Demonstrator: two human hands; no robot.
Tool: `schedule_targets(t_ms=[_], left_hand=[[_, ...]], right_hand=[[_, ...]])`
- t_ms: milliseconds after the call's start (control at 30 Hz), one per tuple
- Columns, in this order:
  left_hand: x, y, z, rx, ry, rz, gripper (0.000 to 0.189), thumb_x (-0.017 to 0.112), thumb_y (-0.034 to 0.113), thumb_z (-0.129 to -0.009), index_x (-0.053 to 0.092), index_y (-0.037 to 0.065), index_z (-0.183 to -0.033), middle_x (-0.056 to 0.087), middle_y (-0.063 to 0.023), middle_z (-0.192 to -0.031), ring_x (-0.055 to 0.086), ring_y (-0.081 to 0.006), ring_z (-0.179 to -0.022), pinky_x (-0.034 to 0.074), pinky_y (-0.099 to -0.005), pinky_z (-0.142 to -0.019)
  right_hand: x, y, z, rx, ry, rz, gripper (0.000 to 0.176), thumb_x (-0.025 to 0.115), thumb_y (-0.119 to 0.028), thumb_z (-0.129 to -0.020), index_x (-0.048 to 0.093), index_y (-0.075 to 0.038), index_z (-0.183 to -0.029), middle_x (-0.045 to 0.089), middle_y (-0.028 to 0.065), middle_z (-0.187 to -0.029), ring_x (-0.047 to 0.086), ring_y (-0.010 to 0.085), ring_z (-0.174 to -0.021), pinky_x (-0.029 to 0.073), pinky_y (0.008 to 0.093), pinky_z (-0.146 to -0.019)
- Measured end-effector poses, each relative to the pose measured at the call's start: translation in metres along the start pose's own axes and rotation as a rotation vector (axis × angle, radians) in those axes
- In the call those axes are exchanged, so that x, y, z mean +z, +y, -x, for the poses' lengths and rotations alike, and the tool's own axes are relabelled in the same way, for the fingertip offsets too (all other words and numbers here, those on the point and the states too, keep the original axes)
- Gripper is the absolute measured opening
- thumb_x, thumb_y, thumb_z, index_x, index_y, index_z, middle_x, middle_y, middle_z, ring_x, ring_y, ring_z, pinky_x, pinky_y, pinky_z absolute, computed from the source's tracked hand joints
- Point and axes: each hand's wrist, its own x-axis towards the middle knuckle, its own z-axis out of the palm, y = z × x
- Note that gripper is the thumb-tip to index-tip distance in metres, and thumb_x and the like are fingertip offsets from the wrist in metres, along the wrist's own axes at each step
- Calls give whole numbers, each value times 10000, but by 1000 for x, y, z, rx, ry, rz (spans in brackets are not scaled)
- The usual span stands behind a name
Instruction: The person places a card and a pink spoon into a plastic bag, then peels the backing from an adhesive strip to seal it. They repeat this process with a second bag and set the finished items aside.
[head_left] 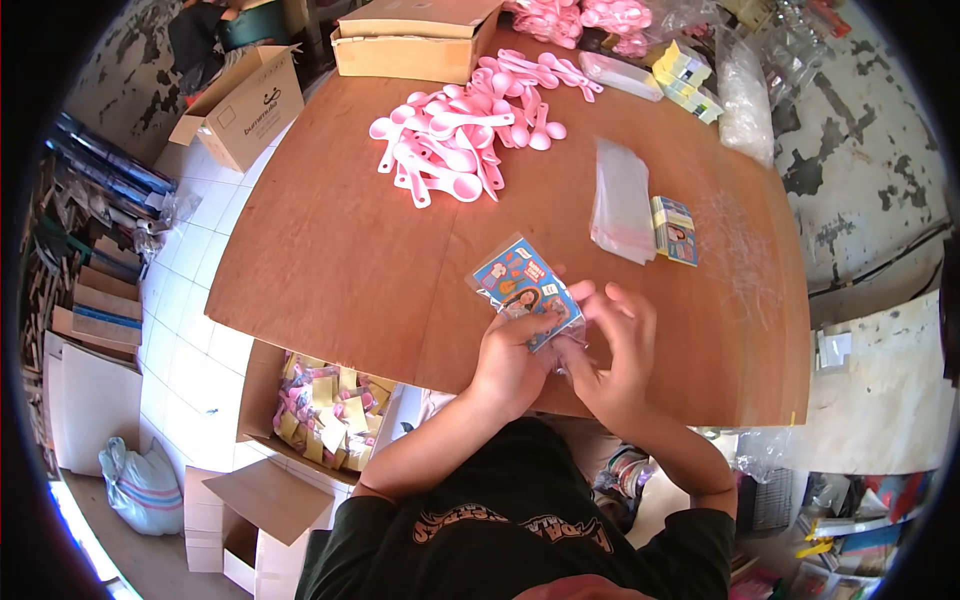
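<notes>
A blue printed card in a clear plastic sleeve (pixel 525 283) is held above the table's near edge. My left hand (pixel 512 360) grips its lower part, thumb across the front. My right hand (pixel 615 350) is at the card's lower right corner, thumb and fingers curved around the sleeve's crumpled end; the contact is partly hidden. Beyond the hands lie a pile of pink plastic spoons (pixel 450 135), a stack of clear sleeves (pixel 620 200) and a small banded stack of cards (pixel 675 232).
A cardboard box (pixel 405 50) stands at the table's (pixel 330 230) far edge, near more pink items and plastic bags. Thin clear strips (pixel 740 250) lie at the right. Below the left edge, an open box (pixel 262 385) holds packed pieces.
</notes>
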Motion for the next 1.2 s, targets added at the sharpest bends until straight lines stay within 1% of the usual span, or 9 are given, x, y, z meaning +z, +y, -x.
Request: schedule_targets(t_ms=[100, 267, 333, 433, 600, 667, 900, 1000, 1200], left_hand=[[-14, 19, -1, -36, 8, 39, 454, 448, 39, -877, 399, 39, -1328, 599, -139, -1193, 575, -306, -1113, 443, -467, -987], [-30, 46, 4, 135, 150, 197, 384, 460, 21, -841, 466, -30, -1221, 596, -166, -1134, 588, -330, -1088, 455, -458, -989], [-34, 48, 3, 174, 122, 191, 365, 466, 31, -838, 481, -42, -1195, 596, -165, -1130, 587, -327, -1090, 457, -455, -989], [-28, 50, 4, 152, 170, 185, 475, 461, -1, -824, 435, 71, -1294, 591, -127, -1101, 590, -303, -1063, 462, -465, -977], [-23, 44, 6, 141, 255, 125, 440, 498, 43, -846, 436, 64, -1281, 588, -128, -1092, 592, -310, -1054, 469, -474, -966], [-23, 42, 6, 135, 264, 126, 430, 499, 51, -851, 437, 63, -1277, 588, -128, -1092, 592, -311, -1053, 471, -478, -962], [-12, 42, 3, 160, 294, 184, 300, 515, 136, -906, 483, 59, -1194, 594, -129, -1066, 603, -288, -997, 490, -473, -924], [-3, 50, -4, 175, 359, 215, 221, 534, 219, -931, 540, 34, -1052, 616, -123, -978, 619, -262, -924, 518, -447, -869], [-8, 65, -19, 160, 302, 294, 272, 570, 314, -923, 518, 56, -992, 606, -87, -970, 628, -232, -899, 547, -432, -833]], right_hand=[[-5, 22, -10, -447, -207, 182, 292, 763, -92, -682, 718, -179, -956, 592, 85, -1093, 558, 293, -997, 457, 443, -852], [6, 61, -68, -722, -225, 35, 197, 664, -211, -734, 687, -89, -886, 633, 76, -910, 613, 277, -838, 465, 427, -775], [27, 91, -121, -489, -265, 248, 168, 642, -180, -796, 657, -66, -918, 650, 94, -822, 603, 294, -740, 450, 415, -676], [71, 169, -197, 62, -324, 263, 251, 653, -211, -832, 660, -56, -1030, 688, 164, -966, 667, 304, -940, 513, 375, -803], [140, 271, -275, 170, -249, 412, 288, 717, -247, -697, 693, -64, -918, 690, 154, -826, 676, 289, -755, 518, 386, -713], [150, 283, -289, 355, -529, 486, 280, 735, -239, -651, 703, -52, -856, 692, 141, -783, 672, 244, -726, 519, 356, -655], [108, 227, -278, 668, -374, -79, 296, 696, -218, -723, 706, -113, -1000, 639, 4, -773, 551, 140, -660, 444, 321, -613], [65, 175, -238, 364, -242, -240, 220, 604, -126, -813, 682, -70, -1011, 622, -5, -840, 530, 66, -686, 430, 235, -636], [-46, 37, -94, -74, -158, 5, 72, 643, -13, -820, 659, 6, -887, 663, 82, -792, 616, 140, -705, 488, 269, -650]])
